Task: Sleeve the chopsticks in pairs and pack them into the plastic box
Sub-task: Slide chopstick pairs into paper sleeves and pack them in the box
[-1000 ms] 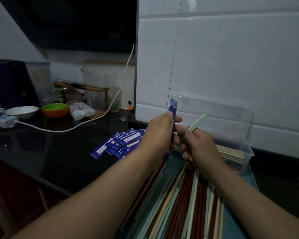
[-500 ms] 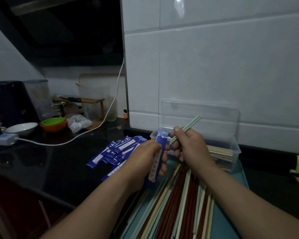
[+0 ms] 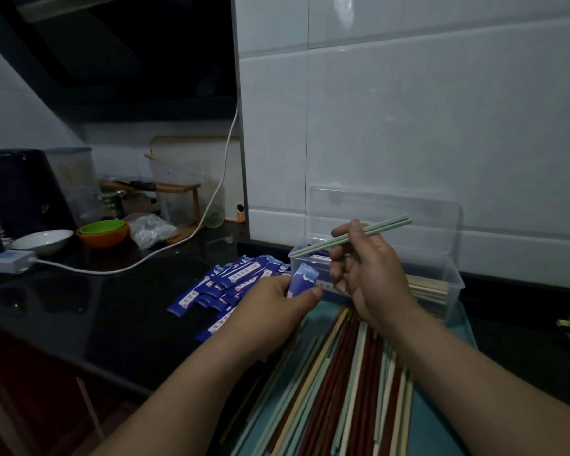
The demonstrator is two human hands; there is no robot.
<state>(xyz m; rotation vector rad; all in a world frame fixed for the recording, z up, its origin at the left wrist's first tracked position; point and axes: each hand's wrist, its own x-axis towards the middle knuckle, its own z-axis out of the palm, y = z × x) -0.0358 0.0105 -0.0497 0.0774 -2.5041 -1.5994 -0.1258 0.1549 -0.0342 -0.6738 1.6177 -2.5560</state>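
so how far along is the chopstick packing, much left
Probably not past midway. Done: some packed chopsticks lie in the plastic box. In hand: the right hand holds a pale green pair and the left hand holds a blue sleeve, the pair not yet inside it. Left: a large heap of loose chopsticks on the teal tray and a pile of empty sleeves beside it.
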